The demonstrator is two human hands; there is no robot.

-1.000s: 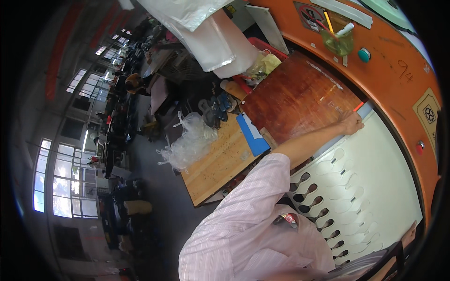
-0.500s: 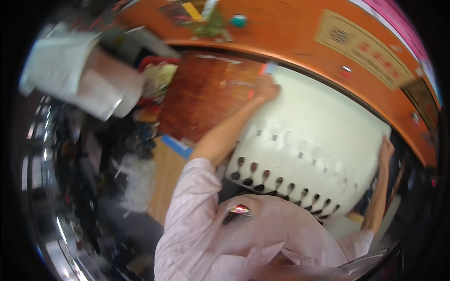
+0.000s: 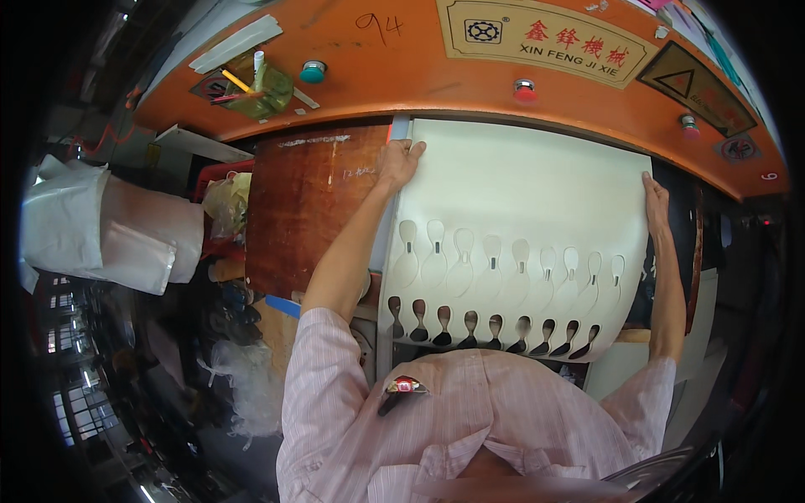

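A large pale cream sheet (image 3: 520, 168) lies across the machine bed under the orange panel, with its near edge curving down at my waist. Sole-shaped holes run in a row along that near edge, showing dark below. Farther in, a second row of sole-shaped outlines (image 3: 493, 258) is cut, each with a small slot. My left hand (image 3: 401, 163) grips the left edge by the far left corner, fingers closed. On the opposite edge, just below the far right corner, my right hand (image 3: 658, 201) is closed too, its fingers partly hidden.
A reddish-brown board (image 3: 306, 201) lies left of the sheet. The orange machine panel (image 3: 394, 80) spans the back, carrying a green button (image 3: 313, 72), a red button (image 3: 525, 90) and a green pen holder (image 3: 264, 92). White sacks (image 3: 138, 226) stand far left; clear plastic bags (image 3: 247, 386) hang lower down.
The view has turned, so the sheet and panel now appear straighter and farther left. Both hands keep their hold on the sheet's edges. The blur has gone.
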